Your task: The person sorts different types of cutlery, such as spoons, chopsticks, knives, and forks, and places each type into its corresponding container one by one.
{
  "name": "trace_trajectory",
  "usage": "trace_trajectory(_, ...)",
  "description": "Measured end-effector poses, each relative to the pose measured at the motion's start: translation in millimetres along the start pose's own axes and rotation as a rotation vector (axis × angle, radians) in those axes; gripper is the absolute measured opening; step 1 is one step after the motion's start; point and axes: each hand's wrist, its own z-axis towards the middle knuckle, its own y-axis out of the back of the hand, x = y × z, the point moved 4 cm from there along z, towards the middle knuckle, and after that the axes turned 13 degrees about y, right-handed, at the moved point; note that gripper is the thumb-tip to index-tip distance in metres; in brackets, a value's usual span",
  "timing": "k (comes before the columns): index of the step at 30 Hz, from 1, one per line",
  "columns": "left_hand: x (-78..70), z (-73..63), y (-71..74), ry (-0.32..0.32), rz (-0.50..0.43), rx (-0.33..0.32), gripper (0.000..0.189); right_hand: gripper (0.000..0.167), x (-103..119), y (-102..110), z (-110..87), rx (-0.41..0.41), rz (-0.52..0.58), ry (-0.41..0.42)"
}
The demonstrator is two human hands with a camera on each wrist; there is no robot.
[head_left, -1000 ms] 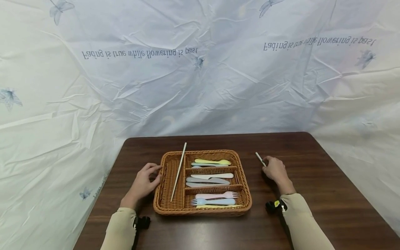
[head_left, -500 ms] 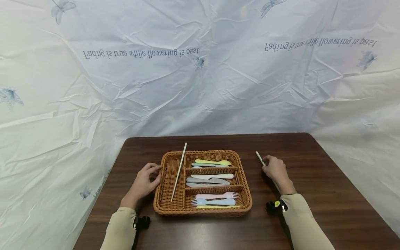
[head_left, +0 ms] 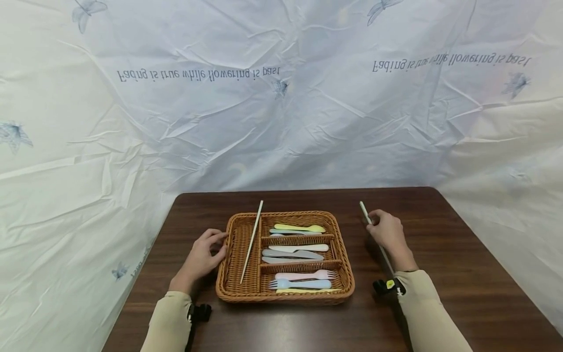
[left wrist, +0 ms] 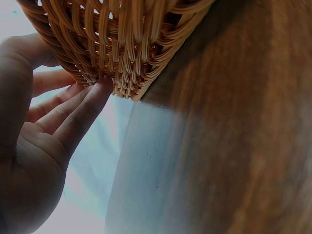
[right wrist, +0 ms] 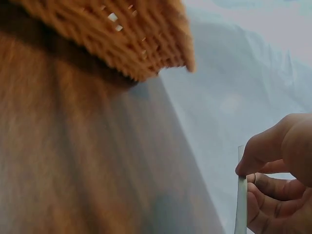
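Note:
My left hand (head_left: 201, 256) touches the left outer wall of a brown wicker cutlery basket (head_left: 281, 298). In the left wrist view its fingers reach fairly straight to the weave. To the right of the basket, my right hand (head_left: 389, 235) pinches a pale chopstick (head_left: 364, 211) between thumb and fingers. The same chopstick (right wrist: 242, 204) stands nearly upright in the right wrist view, its lower part cut off by the frame. Another pale chopstick (head_left: 251, 243) leans in the basket's long left compartment, one end jutting over the far rim.
The basket's right side has three compartments: a yellow spoon (head_left: 303, 228) among others at the far one, several knives (head_left: 295, 254) in the middle, and forks (head_left: 303, 283) nearest. The dark wooden table (head_left: 457, 274) backs onto a white printed cloth (head_left: 308, 122).
My right hand has risen slightly away from me with the chopstick, whose far tip moved up and whose rear part now shows under the wrist. The left hand and basket stay put.

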Motion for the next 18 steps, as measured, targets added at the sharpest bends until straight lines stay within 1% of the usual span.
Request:
trace_trajectory(10,0.0,-1.4,-0.9,0.003,-0.002,0.001,0.033,0.034,32,14,11.3,-0.063,0.033,0.077)
trace_trajectory(14,0.2,-1.1,-1.1,-0.003,0.007,-0.007,0.032,0.034,48,15,18.3,-0.085,0.043,0.105)
trace_trajectory(18,-0.5,-0.7,-0.6,-0.011,0.012,-0.015,0.032,0.033,65,13,26.2,-0.093,0.061,0.111)
